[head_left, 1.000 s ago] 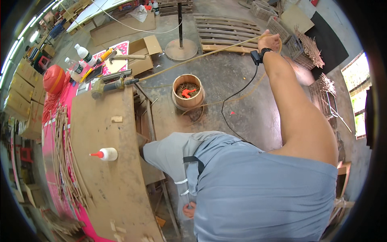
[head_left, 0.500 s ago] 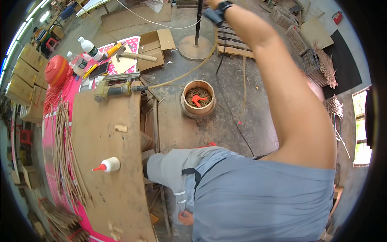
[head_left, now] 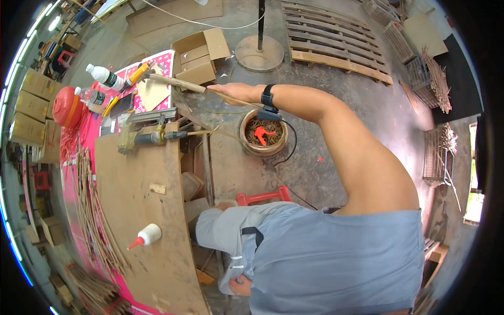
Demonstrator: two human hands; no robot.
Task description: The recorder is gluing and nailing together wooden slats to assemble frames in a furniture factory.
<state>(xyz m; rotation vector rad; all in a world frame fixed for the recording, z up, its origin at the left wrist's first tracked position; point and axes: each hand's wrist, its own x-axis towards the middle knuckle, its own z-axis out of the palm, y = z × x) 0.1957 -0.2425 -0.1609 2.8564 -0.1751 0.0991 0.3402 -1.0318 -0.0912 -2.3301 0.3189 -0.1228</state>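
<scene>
My right hand (head_left: 239, 93), with a black band on its wrist, reaches over the floor beside the table. Its fingers are stretched out, the tips close to the handle end of a hammer (head_left: 181, 83); whether they touch it I cannot tell. A thin yellowish-brown strand passes along the palm. My left hand (head_left: 240, 285) rests low by the leg of my grey shorts, fingers loosely curled; what is in them, if anything, is hidden. On the brown board (head_left: 142, 194) lie a white glue bottle (head_left: 151, 234) with a red tip and a small wooden piece (head_left: 157, 188).
A power tool (head_left: 149, 137) with a hose lies at the board's far end. On the floor stand a round tub (head_left: 242, 131) of brown rings, a red stool (head_left: 262, 196) and a wooden pallet (head_left: 336, 42). Thin sticks (head_left: 94, 205) lie along the table's left.
My right hand has swung down and left from the top edge to the hammer's handle end. The view has shifted slightly, showing more of the pallet and red stool. My left hand stays put.
</scene>
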